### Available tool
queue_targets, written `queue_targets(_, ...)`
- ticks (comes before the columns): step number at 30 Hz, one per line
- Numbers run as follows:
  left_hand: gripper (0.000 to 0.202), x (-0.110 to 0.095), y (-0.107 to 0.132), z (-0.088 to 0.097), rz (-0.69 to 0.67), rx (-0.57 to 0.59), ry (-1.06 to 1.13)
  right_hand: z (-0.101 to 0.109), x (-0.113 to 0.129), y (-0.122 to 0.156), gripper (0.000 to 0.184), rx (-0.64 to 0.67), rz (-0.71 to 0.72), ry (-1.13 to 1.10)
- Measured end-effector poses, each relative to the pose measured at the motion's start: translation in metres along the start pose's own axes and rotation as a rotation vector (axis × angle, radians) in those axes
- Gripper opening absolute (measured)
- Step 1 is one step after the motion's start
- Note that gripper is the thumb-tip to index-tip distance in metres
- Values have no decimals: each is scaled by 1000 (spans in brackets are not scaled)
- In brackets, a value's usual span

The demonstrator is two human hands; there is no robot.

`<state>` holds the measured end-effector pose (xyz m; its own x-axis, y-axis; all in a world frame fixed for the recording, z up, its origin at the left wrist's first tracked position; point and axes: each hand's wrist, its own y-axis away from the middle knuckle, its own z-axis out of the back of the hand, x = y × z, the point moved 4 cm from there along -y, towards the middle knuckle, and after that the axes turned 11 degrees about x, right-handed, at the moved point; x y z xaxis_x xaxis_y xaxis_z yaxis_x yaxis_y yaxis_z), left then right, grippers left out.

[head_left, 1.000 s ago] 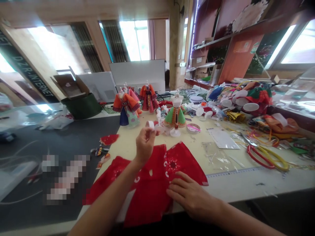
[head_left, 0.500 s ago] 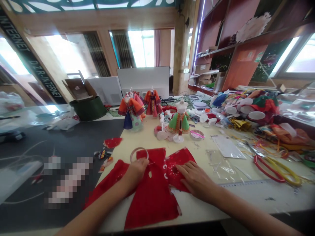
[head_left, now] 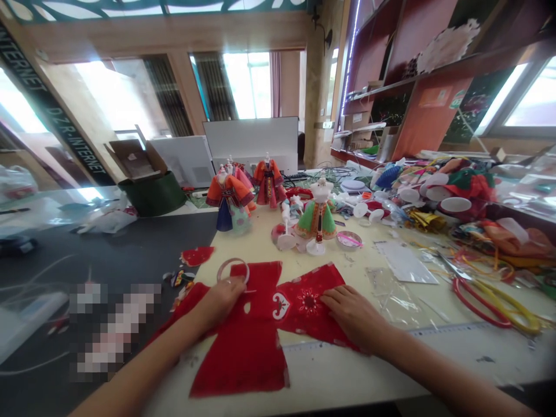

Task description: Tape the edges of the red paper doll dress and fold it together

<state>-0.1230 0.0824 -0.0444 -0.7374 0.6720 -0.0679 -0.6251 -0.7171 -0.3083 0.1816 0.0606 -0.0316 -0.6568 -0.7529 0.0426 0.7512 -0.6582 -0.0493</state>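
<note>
From where I stood: cloth (head_left: 252, 347) lay on the tbl (head_left: 339, 382), L hand (head_left: 223, 298) w/ tape roll (head_left: 248, 272) on its left part, R hand (head_left: 354, 310) on its right. Mini dress stands (head_left: 228, 200) were behind it, monitor (head_left: 251, 139) further back. Scissors (head_left: 468, 280) lay off R, sheet (head_left: 408, 263) just left of those, fabric heap (head_left: 464, 179) behind. Tub (head_left: 152, 194) was back L.

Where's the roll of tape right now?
In the head view, left of centre: the tape roll is held in the left hand, near the far edge of the red cloth.
</note>
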Motion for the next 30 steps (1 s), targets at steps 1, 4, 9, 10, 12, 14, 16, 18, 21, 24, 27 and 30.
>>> queue_targets(1,23,2,-1,3,3,-10,19,0,-1,0,31,3,3,0)
queue_targets(4,19,11,-4,18,62,-81,81,-1,-1,0,33,13,13,1)
queue_targets(9,12,21,-9,68,288,-319,208,6,0,2,29,-12,33,-14)
queue_targets(10,13,18,-12,79,328,-365,245,10,-1,2,28,-47,36,-31)
queue_targets(12,15,4,-21,97,370,-429,331,21,-4,2,26,-165,31,-82)
queue_targets(14,17,-19,-36,107,367,-436,421,35,-7,1,24,-315,28,-147)
queue_targets(16,20,-42,-54,105,366,-368,690,49,-9,-2,23,-440,25,-225)
queue_targets(18,22,-64,-72,95,367,-281,960,63,-10,-6,20,-556,12,-334)
queue_targets(21,26,-88,-95,78,362,-169,1144,79,-11,-14,17,-681,-17,-540)
queue_targets(24,29,-101,-110,61,341,-93,1195,86,-14,-25,16,-709,-1,-724)
queue_targets(27,31,-104,-119,44,324,-40,1187,87,-16,-31,10,-738,23,-798)
queue_targets(30,34,-102,-121,27,321,19,1119,81,-18,-33,3,-770,-17,-786)
